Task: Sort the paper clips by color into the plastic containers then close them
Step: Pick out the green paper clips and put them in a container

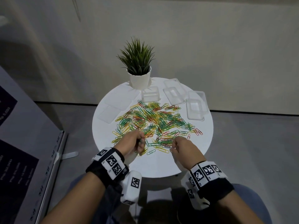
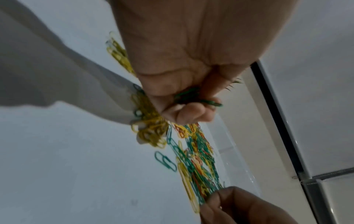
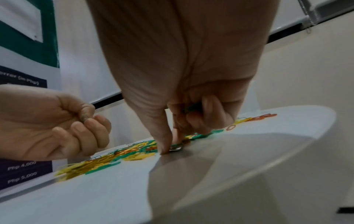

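Gathering green paper clips | we curl our left hand [image 2: 184, 84] round a green clip bunch [image 2: 193, 97] | right hand [image 3: 184, 97] stashes green clips [image 3: 192, 107], thumb and forefinger pinching one more off the round table [image 1: 161, 165] | best slide it free of the mixed pile [image 1: 155, 122] | clear containers [image 1: 195, 107] wait far right, open.

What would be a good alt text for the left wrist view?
The left hand, seen from the wrist, grips a bunch of green paper clips above a white table. Mixed yellow, green and red clips lie below, where the right hand reaches in.
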`<state>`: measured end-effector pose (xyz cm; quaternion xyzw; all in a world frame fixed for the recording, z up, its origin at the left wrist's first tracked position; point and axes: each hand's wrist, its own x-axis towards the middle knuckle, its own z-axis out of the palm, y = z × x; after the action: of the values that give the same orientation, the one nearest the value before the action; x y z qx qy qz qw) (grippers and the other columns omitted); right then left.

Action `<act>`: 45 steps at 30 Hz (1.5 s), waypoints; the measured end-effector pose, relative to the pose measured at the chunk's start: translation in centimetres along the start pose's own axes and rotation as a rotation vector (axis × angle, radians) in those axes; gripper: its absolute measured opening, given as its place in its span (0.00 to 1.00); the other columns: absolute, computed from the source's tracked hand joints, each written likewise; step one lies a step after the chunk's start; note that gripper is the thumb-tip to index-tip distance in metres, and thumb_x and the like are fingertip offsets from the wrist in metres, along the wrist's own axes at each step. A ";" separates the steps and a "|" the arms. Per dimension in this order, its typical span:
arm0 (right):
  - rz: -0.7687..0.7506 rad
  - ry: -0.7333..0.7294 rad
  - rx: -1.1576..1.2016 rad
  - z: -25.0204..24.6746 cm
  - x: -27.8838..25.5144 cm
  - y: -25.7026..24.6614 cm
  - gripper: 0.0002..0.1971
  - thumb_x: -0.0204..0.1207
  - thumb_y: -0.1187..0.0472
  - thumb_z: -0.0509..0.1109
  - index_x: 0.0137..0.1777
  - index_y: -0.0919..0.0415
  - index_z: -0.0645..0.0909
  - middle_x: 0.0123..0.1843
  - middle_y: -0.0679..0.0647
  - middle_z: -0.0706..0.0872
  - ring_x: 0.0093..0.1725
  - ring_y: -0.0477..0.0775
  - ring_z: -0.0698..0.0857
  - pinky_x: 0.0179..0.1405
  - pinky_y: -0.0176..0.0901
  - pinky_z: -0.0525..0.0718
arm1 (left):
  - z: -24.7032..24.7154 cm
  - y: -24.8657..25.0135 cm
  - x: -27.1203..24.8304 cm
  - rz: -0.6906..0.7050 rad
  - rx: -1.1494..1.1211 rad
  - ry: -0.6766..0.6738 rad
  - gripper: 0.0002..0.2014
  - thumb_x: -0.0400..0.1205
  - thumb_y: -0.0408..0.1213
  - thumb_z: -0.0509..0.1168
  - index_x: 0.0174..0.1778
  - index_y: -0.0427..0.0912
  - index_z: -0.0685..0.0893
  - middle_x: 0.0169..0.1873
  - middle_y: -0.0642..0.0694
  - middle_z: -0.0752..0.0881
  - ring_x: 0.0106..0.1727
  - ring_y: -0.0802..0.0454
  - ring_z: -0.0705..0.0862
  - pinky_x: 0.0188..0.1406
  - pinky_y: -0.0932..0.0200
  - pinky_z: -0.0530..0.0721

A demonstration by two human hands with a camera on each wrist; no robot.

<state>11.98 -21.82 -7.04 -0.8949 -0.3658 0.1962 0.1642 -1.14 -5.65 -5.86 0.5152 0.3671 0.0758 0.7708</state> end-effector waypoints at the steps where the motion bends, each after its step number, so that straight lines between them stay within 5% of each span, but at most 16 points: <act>1: -0.002 -0.008 -0.027 0.2 0.1 -0.1 0.04 0.81 0.59 0.62 0.45 0.56 0.72 0.45 0.53 0.81 0.42 0.56 0.80 0.41 0.46 0.77 | 0.2 -0.4 -0.1 -0.035 -0.060 0.006 0.12 0.76 0.22 0.45 0.33 0.37 0.70 0.21 0.42 0.71 0.21 0.50 0.65 0.22 0.58 0.65; 5: -0.030 -0.039 -0.051 0.2 0.2 -0.4 0.06 0.82 0.60 0.57 0.43 0.59 0.68 0.42 0.54 0.76 0.38 0.54 0.75 0.38 0.43 0.72 | 0.7 -0.9 -0.2 -0.127 -0.162 0.034 0.12 0.74 0.22 0.43 0.36 0.38 0.70 0.24 0.44 0.70 0.24 0.50 0.66 0.21 0.64 0.63; 9: 0.011 -0.011 0.404 -0.9 -0.3 0.0 0.08 0.80 0.66 0.61 0.39 0.59 0.69 0.34 0.51 0.76 0.29 0.44 0.73 0.28 0.31 0.69 | 0.4 -1.3 0.1 -0.163 -0.280 -0.001 0.09 0.76 0.27 0.47 0.35 0.40 0.70 0.25 0.46 0.70 0.25 0.51 0.66 0.21 0.65 0.64; 11: 0.019 -0.033 0.655 -1.3 -0.2 0.0 0.07 0.82 0.70 0.59 0.42 0.60 0.69 0.35 0.58 0.79 0.24 0.40 0.75 0.24 0.25 0.70 | 0.5 -1.3 0.2 -0.172 -0.316 -0.009 0.10 0.76 0.26 0.46 0.34 0.40 0.70 0.26 0.45 0.69 0.25 0.52 0.66 0.20 0.65 0.65; 14: -0.046 -0.100 0.762 -1.5 0.4 -0.7 0.08 0.84 0.73 0.51 0.49 0.60 0.67 0.30 0.60 0.77 0.24 0.46 0.74 0.22 0.28 0.68 | 0.8 -1.1 0.1 -0.171 -0.301 0.020 0.11 0.75 0.26 0.45 0.32 0.40 0.70 0.25 0.46 0.69 0.24 0.52 0.64 0.18 0.66 0.63; 17: -0.176 -0.164 0.487 -1.5 1.0 -2.3 0.08 0.84 0.68 0.53 0.58 0.58 0.68 0.30 0.49 0.74 0.27 0.44 0.72 0.28 0.37 0.69 | 0.8 -0.8 -0.6 -0.014 0.186 0.063 0.13 0.80 0.27 0.51 0.33 0.36 0.77 0.24 0.46 0.76 0.24 0.53 0.70 0.19 0.63 0.66; 19: -0.231 -0.162 0.209 -1.2 1.8 -3.2 0.07 0.82 0.64 0.58 0.57 0.57 0.73 0.32 0.47 0.76 0.32 0.48 0.75 0.33 0.43 0.71 | 0.7 -1.2 -0.9 0.183 0.787 0.044 0.09 0.81 0.38 0.61 0.39 0.39 0.82 0.32 0.48 0.83 0.33 0.52 0.79 0.29 0.60 0.74; 21: -0.265 -0.142 0.003 -0.7 2.5 -4.2 0.05 0.79 0.61 0.61 0.52 0.55 0.76 0.37 0.49 0.81 0.38 0.53 0.79 0.37 0.45 0.76 | 0.7 -1.5 -1.2 0.267 1.107 0.015 0.08 0.78 0.47 0.68 0.45 0.46 0.82 0.32 0.52 0.81 0.34 0.54 0.78 0.30 0.59 0.71; 29: -0.210 -0.184 -0.300 0.9 4.2 -5.7 0.03 0.81 0.60 0.59 0.47 0.57 0.69 0.42 0.57 0.80 0.47 0.62 0.84 0.41 0.48 0.79 | 0.9 -1.6 -0.5 0.372 1.358 0.017 0.06 0.79 0.42 0.66 0.43 0.43 0.83 0.41 0.46 0.85 0.44 0.46 0.82 0.43 0.52 0.81; 32: -0.152 -0.198 -0.021 -0.2 4.0 -4.8 0.06 0.84 0.59 0.55 0.46 0.60 0.66 0.35 0.53 0.74 0.36 0.55 0.77 0.32 0.45 0.72 | 0.9 -1.6 -0.3 0.333 1.328 -0.019 0.08 0.81 0.42 0.64 0.45 0.41 0.82 0.42 0.45 0.86 0.44 0.45 0.83 0.46 0.51 0.82; 35: 0.030 -0.159 0.655 -2.3 3.3 -3.6 0.14 0.85 0.64 0.50 0.36 0.57 0.66 0.32 0.50 0.70 0.29 0.46 0.67 0.25 0.37 0.65 | 0.8 -1.8 -0.7 0.330 1.256 -0.070 0.10 0.84 0.42 0.59 0.45 0.39 0.78 0.43 0.42 0.85 0.44 0.43 0.83 0.47 0.48 0.83; 37: 0.136 -0.200 1.302 -3.2 2.7 -3.1 0.14 0.80 0.67 0.47 0.33 0.58 0.66 0.29 0.55 0.70 0.23 0.48 0.66 0.18 0.36 0.60 | 0.1 -1.4 -1.1 0.304 1.012 -0.057 0.10 0.86 0.42 0.57 0.45 0.40 0.77 0.41 0.43 0.84 0.44 0.46 0.83 0.46 0.51 0.81; 39: 0.162 -0.225 1.527 -3.4 2.5 -2.8 0.14 0.79 0.65 0.47 0.34 0.61 0.68 0.28 0.59 0.74 0.21 0.50 0.69 0.16 0.33 0.60 | -1.1 -0.6 -1.4 0.227 0.641 0.001 0.08 0.87 0.40 0.58 0.45 0.42 0.78 0.39 0.47 0.84 0.37 0.56 0.82 0.37 0.61 0.79; 41: 0.189 -0.270 1.396 -2.8 2.9 -3.1 0.13 0.79 0.64 0.51 0.34 0.60 0.70 0.28 0.56 0.74 0.21 0.50 0.69 0.17 0.35 0.62 | -2.2 0.1 -1.7 0.152 0.273 0.053 0.07 0.87 0.35 0.57 0.46 0.40 0.77 0.36 0.49 0.85 0.25 0.62 0.77 0.25 0.69 0.73; 45: -0.019 -0.235 0.472 -1.1 3.8 -5.7 0.12 0.82 0.62 0.58 0.37 0.56 0.76 0.38 0.52 0.81 0.35 0.49 0.78 0.33 0.40 0.75 | -4.0 0.8 -2.0 0.098 -0.165 0.125 0.08 0.87 0.26 0.54 0.56 0.38 0.76 0.31 0.44 0.78 0.21 0.58 0.70 0.18 0.68 0.67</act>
<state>11.57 -15.39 -4.48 -0.7995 -0.3349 0.3769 0.3265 -4.99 -3.31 -5.05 0.4613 0.3816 0.1754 0.7816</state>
